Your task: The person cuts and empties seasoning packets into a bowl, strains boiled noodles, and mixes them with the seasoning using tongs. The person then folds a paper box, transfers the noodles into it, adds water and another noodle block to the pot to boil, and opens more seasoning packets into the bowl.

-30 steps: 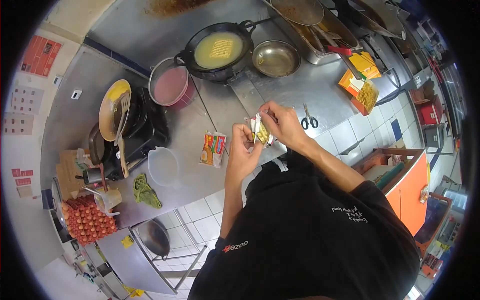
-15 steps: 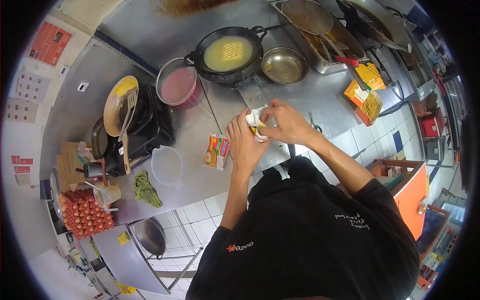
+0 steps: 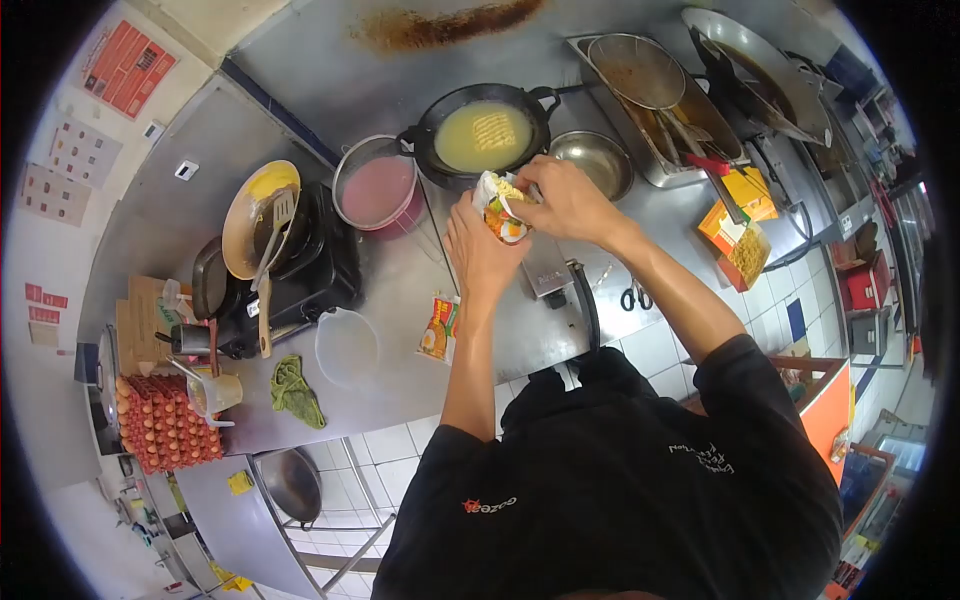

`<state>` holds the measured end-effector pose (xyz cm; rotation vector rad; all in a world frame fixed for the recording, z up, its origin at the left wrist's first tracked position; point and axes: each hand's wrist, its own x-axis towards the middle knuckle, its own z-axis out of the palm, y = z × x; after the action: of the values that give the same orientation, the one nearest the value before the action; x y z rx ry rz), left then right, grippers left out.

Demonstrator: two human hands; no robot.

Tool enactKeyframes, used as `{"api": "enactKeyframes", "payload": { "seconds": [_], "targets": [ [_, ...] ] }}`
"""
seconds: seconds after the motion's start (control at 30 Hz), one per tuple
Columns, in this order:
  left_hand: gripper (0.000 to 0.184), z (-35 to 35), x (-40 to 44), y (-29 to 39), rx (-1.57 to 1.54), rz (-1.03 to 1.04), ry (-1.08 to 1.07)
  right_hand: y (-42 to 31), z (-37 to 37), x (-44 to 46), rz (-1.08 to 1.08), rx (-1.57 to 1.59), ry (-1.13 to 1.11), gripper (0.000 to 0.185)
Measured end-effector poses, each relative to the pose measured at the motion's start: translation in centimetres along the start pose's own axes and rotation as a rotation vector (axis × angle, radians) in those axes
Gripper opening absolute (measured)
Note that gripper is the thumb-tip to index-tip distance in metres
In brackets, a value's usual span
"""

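Observation:
My left hand (image 3: 482, 250) is wrapped round an opened noodle packet (image 3: 503, 222), whose pale noodles show at the torn top. My right hand (image 3: 568, 200) grips the same packet from the right side. Just beyond both hands, a black wok (image 3: 425, 150) holds yellowish liquid with a noodle block (image 3: 494, 131) in it. Another noodle packet (image 3: 439, 328) lies on the steel counter (image 3: 400, 290), left of and below my left forearm's hand end. Right of the wok stands a metal bowl (image 3: 598, 160), partly behind my right hand.
A red-rimmed strainer with pink liquid (image 3: 378, 190) stands left of the wok. Scissors (image 3: 635, 297) lie near the counter's front edge. A clear bowl (image 3: 346, 347), green cloth (image 3: 294, 391), egg trays (image 3: 170, 425) and pans (image 3: 252, 220) are at the left. An oil tray (image 3: 670, 150) is back right.
Both hands have moved forward with the packet, close to the wok's near rim. The packet has turned, so its printed side and noodles show. The camera view has shifted too.

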<state>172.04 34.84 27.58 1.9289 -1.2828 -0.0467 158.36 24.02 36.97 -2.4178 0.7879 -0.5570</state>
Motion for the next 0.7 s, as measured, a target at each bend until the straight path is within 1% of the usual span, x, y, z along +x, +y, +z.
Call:
{"api": "enactKeyframes", "payload": {
  "seconds": [0.13,0.2,0.23,0.27,0.3,0.33,0.37,0.4,0.43,0.47,0.5,0.53,0.57,0.63,0.7],
  "targets": [
    [0.107,0.3,1.3,-0.8,0.019,0.002,0.02,0.4,0.4,1.3,0.073,0.091,-0.019,0.037],
    [0.108,0.2,1.1,-1.3,0.004,-0.017,-0.039,0.2,0.3,1.4,0.096,0.129,-0.017,0.037],
    [0.108,0.0,0.9,-1.5,0.003,-0.026,-0.036,-0.4,-0.3,1.4,0.104,0.121,-0.043,0.037],
    [0.11,-0.4,0.4,-1.9,-0.039,-0.022,-0.089,-0.7,-0.5,1.2,0.115,0.116,-0.072,0.037],
    [0.111,-0.8,-0.1,-2.2,-0.081,-0.018,-0.141,-0.7,-0.2,0.8,0.115,0.118,-0.081,0.037],
    [0.111,-0.9,-0.6,-2.5,-0.081,-0.024,-0.137,-0.7,-0.1,0.4,0.045,0.073,-0.061,0.036],
    [0.096,-0.9,-1.3,-2.7,-0.296,-0.015,0.003,-0.7,0.1,0.1,-0.023,0.03,-0.041,0.035],
    [0.081,-1.2,-1.7,-2.4,-0.509,-0.006,0.144,-1.0,0.3,-0.3,-0.022,0.031,-0.048,0.035],
    [0.081,-1.5,-2.1,-2.2,-0.508,-0.013,0.142,-1.2,0.7,-0.8,-0.081,-0.032,-0.023,0.034],
    [0.06,-1.8,-2.7,-1.8,-0.6,-0.159,0.108,-1.6,1.1,-1.5,-0.139,-0.093,-0.002,0.032],
    [0.043,-2.4,-3.0,-1.2,-0.69,-0.306,0.078,-1.9,1.5,-2.0,-0.14,-0.089,-0.013,0.032],
    [0.043,-2.6,-3.3,-0.6,-0.686,-0.315,0.081,-2.4,2.0,-2.3,-0.117,-0.105,-0.018,0.032],
    [0.033,-2.6,-3.5,0.1,-0.72,-0.329,0.051,-2.7,2.3,-2.6,-0.096,-0.123,-0.022,0.032],
    [0.031,-2.8,-3.8,0.2,-0.754,-0.341,0.027,-2.9,2.4,-3.1,-0.097,-0.132,-0.036,0.031],
    [0.029,-3.3,-4.5,-0.4,-0.608,-0.271,-0.009,-2.9,2.3,-3.5,-0.092,-0.142,-0.047,0.031]
  ]
}}
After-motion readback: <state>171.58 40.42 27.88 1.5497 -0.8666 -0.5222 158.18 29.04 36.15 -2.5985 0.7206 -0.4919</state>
